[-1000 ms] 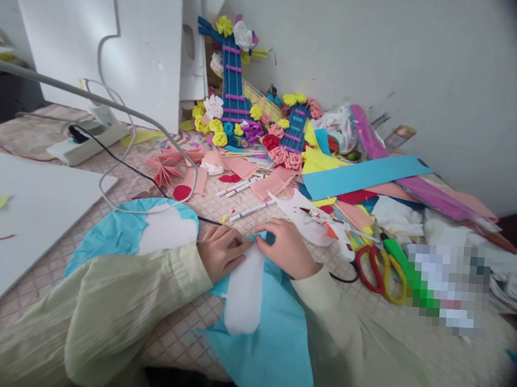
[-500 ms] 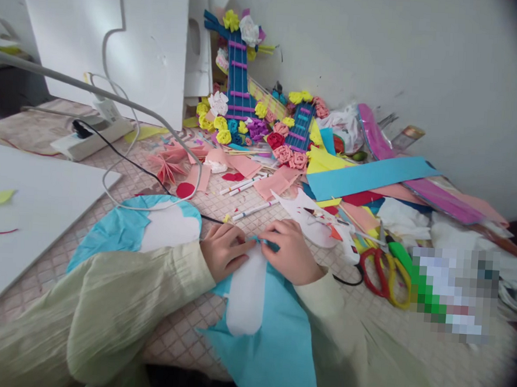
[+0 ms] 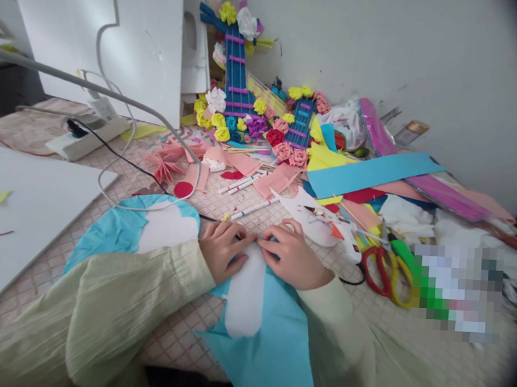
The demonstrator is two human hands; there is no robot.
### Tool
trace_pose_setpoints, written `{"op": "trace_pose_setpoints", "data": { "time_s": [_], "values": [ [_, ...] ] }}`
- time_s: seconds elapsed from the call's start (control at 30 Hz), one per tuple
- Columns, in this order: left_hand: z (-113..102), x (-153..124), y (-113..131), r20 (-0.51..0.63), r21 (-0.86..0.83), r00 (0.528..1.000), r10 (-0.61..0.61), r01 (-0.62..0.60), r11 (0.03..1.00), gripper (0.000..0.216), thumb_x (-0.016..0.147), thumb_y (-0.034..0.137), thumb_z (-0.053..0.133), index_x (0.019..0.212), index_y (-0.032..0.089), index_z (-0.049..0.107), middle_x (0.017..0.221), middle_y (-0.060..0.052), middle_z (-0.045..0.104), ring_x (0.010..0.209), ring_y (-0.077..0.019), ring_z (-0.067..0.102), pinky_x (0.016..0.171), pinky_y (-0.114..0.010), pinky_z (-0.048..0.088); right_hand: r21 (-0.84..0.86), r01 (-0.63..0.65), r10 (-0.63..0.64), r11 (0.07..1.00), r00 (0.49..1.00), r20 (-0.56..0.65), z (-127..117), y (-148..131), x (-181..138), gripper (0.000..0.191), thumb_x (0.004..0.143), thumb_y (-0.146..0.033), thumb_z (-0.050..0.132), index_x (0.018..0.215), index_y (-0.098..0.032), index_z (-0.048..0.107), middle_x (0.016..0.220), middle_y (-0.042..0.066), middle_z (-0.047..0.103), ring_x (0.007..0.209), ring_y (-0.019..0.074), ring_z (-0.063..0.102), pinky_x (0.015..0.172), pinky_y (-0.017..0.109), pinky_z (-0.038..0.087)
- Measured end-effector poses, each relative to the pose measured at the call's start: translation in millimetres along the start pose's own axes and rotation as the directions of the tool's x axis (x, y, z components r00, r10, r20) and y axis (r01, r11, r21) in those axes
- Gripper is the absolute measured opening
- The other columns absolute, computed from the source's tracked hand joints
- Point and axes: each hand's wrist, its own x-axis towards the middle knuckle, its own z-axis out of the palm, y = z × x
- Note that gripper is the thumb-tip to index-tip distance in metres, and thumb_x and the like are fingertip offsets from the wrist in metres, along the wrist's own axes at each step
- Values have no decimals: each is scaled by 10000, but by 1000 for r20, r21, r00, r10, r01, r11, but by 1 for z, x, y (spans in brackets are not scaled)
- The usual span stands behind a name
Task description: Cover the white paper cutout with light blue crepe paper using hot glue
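Note:
A long white piece (image 3: pixel 245 303) with rounded lower corners lies on a sheet of blue paper (image 3: pixel 280 346) in front of me. My left hand (image 3: pixel 223 248) is closed at the top left of the white piece, its fingertips pressing the upper edge. My right hand (image 3: pixel 293 257) pinches that same edge from the right, and the two hands' fingertips nearly touch. The blue paper at the edge is mostly hidden under the fingers. Left of my hands, partly under my sleeve, lies a rounded white piece (image 3: pixel 166 229) with crinkled blue paper (image 3: pixel 109 231) around its rim.
Red and yellow scissors (image 3: pixel 378 274), a white glue gun (image 3: pixel 350 246) and markers (image 3: pixel 254 209) lie nearby. Flower-trimmed blue paper guitars (image 3: pixel 236 69) stand at the back. A cable (image 3: pixel 158 114) crosses over a power strip (image 3: pixel 86 139). A white board (image 3: pixel 34 203) is at left.
Both hands stay at the top edge of the white piece. The right fingers have shifted slightly and closed over the blue fold that showed between them. The view has moved a little.

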Motion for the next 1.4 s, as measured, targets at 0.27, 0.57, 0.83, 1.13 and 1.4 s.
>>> {"op": "trace_pose_setpoints", "data": {
  "time_s": [0.27,0.57,0.83,1.13,1.4],
  "values": [
    [0,0,-2,-24,-19,999,31,-31,999,330,843,304,402,1103,228,591,946,-75,558,917,-252,476,773,-433,357,128,-93,105,987,991,-84,-16,9,-5,226,736,-180,518,914,-206,655,885,38,617,872,181,533,879,385,356],
    [-4,2,-1,-24,-21,999,37,-38,999,292,808,284,451,1040,241,622,940,-69,571,921,-246,469,754,-416,348,169,-94,101,981,994,-31,-1,20,-1,350,751,-148,525,1095,-185,580,1040,57,602,977,196,507,897,369,380],
    [-2,2,-1,-61,-20,997,41,-42,999,251,779,270,472,950,249,655,930,-59,591,922,-238,479,773,-414,341,198,-9,21,980,998,-60,3,16,7,163,768,-134,572,890,-206,654,921,26,614,913,176,508,883,357,357],
    [0,2,-2,-78,-43,996,39,-42,998,297,764,276,476,996,235,656,893,-68,590,889,-244,486,731,-402,344,139,120,-104,983,988,-118,2,17,5,263,796,-41,455,892,-207,635,1013,48,561,966,174,475,889,349,360],
    [-1,2,-1,-77,-56,997,23,-27,998,307,762,273,481,1011,227,655,884,-69,592,885,-239,486,740,-401,343,185,94,-61,978,982,-177,3,19,4,131,763,-53,524,745,-174,571,807,19,577,806,148,507,765,286,405]
  ]
}}
